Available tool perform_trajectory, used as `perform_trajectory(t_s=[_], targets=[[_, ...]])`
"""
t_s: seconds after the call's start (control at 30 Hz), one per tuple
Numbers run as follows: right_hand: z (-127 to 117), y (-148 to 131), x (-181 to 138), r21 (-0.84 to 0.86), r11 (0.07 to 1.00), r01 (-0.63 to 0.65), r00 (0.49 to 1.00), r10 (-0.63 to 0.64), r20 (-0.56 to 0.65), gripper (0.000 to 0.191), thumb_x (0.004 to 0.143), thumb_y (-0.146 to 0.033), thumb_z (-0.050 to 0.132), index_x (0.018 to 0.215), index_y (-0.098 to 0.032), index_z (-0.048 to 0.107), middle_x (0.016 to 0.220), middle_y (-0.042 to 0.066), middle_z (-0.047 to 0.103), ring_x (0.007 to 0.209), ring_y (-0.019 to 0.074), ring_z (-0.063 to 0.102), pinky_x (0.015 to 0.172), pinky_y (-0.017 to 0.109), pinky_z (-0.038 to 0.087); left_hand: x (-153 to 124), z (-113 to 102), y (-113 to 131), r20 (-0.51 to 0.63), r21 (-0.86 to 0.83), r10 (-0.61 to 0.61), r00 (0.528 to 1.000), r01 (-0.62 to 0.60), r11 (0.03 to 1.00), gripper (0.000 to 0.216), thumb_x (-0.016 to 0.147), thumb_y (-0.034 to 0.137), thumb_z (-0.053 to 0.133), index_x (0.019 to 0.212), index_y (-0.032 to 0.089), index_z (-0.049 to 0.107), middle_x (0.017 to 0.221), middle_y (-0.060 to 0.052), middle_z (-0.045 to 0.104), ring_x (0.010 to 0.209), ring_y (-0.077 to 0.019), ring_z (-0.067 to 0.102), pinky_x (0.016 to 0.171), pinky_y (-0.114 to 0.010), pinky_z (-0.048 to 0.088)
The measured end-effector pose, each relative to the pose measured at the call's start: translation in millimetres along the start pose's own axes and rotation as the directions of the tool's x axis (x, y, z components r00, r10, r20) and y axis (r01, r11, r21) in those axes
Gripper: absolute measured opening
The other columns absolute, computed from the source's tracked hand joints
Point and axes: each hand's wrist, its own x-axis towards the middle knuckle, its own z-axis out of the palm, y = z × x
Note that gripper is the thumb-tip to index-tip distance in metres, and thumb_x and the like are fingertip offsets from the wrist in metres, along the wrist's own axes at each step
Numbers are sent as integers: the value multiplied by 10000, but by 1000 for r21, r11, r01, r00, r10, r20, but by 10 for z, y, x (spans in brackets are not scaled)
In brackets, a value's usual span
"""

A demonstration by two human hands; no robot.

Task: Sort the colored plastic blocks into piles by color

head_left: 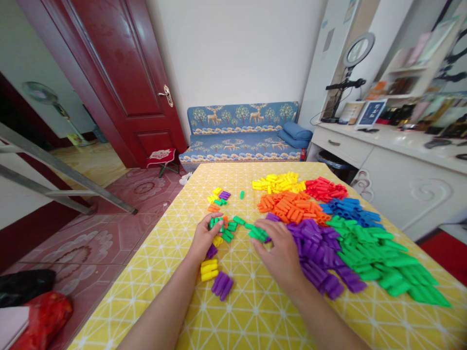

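Note:
My left hand (pixel 205 234) curls its thumb and fingers round a small cluster of green plastic tubes (pixel 215 224). Right beside those fingers lie more green tubes (pixel 228 234) and an orange tube (pixel 225 222). My right hand (pixel 279 249) is closed over another group of green tubes (pixel 257 233), thumb near and fingers behind; its fingertips are partly hidden. Between the hands, a loose green tube (pixel 239 220) rests on the cloth. Purple tubes (pixel 315 243) are heaped just right of my right hand. Close to my left wrist sit yellow tubes (pixel 209 270) and purple tubes (pixel 222 285).
Sorted heaps of yellow (pixel 279 183), orange (pixel 292 206), red (pixel 324 188), blue (pixel 352 211) and green tubes (pixel 383 257) cover the table's right side. Small mixed groups (pixel 219 196) lie at the far left. A patterned yellow cloth (pixel 153 291) covers the table; a sofa (pixel 242 131) stands beyond.

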Motion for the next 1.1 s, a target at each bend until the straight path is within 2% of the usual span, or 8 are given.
perform_trajectory(t_s=[0.13, 0.27, 0.47, 0.7, 0.8, 0.9, 1.0, 1.1], targets=[[-817, 682, 100, -296, 947, -122, 962, 40, -268, 311, 800, -439, 589, 1010, -225, 672, 1040, 76, 690, 977, 254, 599, 906, 429, 444, 6, 3, -9, -5, 7, -1, 1000, 1, 1000, 471, 673, 444, 750, 1041, 171, 643, 797, -7, 650, 695, -140, 612, 577, -214, 500], [-1438, 1414, -51, -521, 720, -459, 855, 197, -481, 428, 757, -583, 545, 964, -240, 698, 912, 132, 693, 873, 329, 618, 722, 479, 463, 15, 4, -22, 2, 7, -2, 1000, 2, 1000, 460, 680, 437, 743, 1043, 175, 641, 814, -10, 654, 705, -141, 614, 582, -215, 499], [-1547, 1747, -330, -574, 564, -594, 804, 406, -434, 430, 769, -631, 465, 996, -324, 663, 833, 108, 660, 870, 398, 606, 618, 507, 420, 7, 4, -24, -7, 0, -10, 1000, 10, 1000, 455, 681, 437, 742, 1041, 178, 637, 819, -8, 653, 715, -139, 614, 582, -205, 494], [-1482, 1648, -331, -562, 524, -640, 764, 514, -391, 520, 819, -655, 371, 1031, -275, 656, 1029, 155, 657, 1016, 444, 573, 689, 554, 425, 1, 9, 6, -7, 13, -6, 1000, 6, 1000, 432, 692, 418, 731, 1036, 176, 635, 828, -12, 653, 710, -140, 618, 579, -208, 497], [-1402, 1467, -251, -481, 679, -555, 811, 312, -495, 415, 836, -577, 438, 1013, -277, 662, 1107, 123, 639, 1069, 392, 566, 818, 573, 422, 0, 0, -2, 5, -28, -12, 1000, 12, 1000, 401, 727, 373, 682, 1069, 169, 633, 869, -32, 666, 745, -156, 636, 597, -223, 510], [-1149, 1065, -114, -317, 909, -270, 858, 78, -507, 282, 840, -437, 530, 982, -240, 672, 1127, 92, 634, 1071, 296, 583, 971, 504, 404, -3, -15, -19, 36, -142, -17, 999, 22, 990, 403, 763, 284, 555, 1145, 169, 608, 909, -51, 681, 794, -183, 657, 624, -260, 528], [-710, 510, -11, -74, 996, -47, 962, 25, -272, 206, 850, -325, 545, 991, -228, 658, 1143, 78, 616, 1090, 243, 576, 974, 454, 438, -13, -23, -22, 76, -223, -3, 997, 20, 975, 485, 727, 211, 487, 1204, 165, 568, 890, -57, 696, 811, -201, 671, 656, -294, 536], [-172, 17, 14, 123, 992, -5, 1000, 2, 21, 283, 843, -218, 517, 1101, -263, 622, 1223, 70, 571, 1125, 223, 555, 900, 393, 500, -31, -27, -6, 108, -210, 21, 994, 2, 978, 478, 721, 193, 503, 1194, 163, 562, 932, -67, 690, 843, -212, 675, 702, -319, 543]])
